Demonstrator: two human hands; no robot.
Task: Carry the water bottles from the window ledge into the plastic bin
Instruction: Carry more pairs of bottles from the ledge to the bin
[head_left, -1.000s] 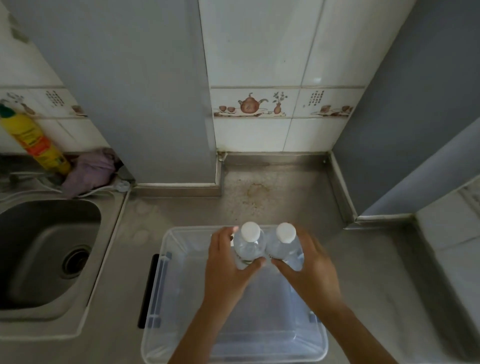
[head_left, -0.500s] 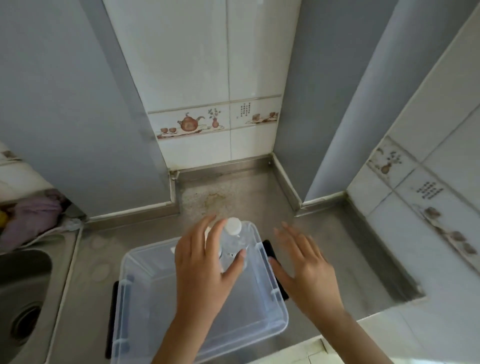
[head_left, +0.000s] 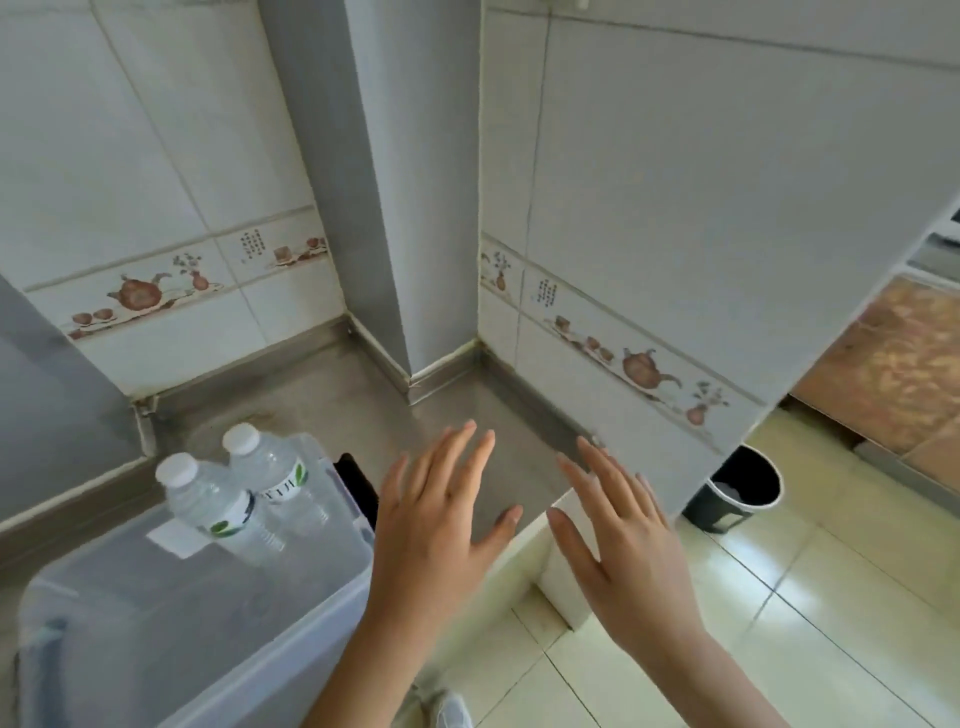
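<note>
At the near edge of the table (head_left: 447, 415), both hands hover empty over its corner: the left hand (head_left: 434, 525) with fingers spread and flat, the right hand (head_left: 626, 540) likewise spread, neither grip on anything. Just left of the left hand sits the clear plastic bin (head_left: 171, 613), a black latch (head_left: 358, 486) on its far end wall. Two water bottles stand upright in its far corner, touching each other: the near bottle (head_left: 208, 504) and the far bottle (head_left: 270, 467), both white-capped with green-leaf labels.

By my reading, this pair is delivered and the hands are free, so the step in hand is the return for another load. The window ledge is not in view, nor any other bottles, so I cannot say how many are left. The next move calls for turning toward the ledge and taking bottles by the body, one per hand.

The table is dull steel with a raised lip against the walls, stained near the back. Beyond it stand white tiles with a teapot border (head_left: 140, 296) and a grey pillar (head_left: 384, 182). To the right, pale floor tiles (head_left: 831, 597) and a black waste bin (head_left: 737, 488) stand well apart.
</note>
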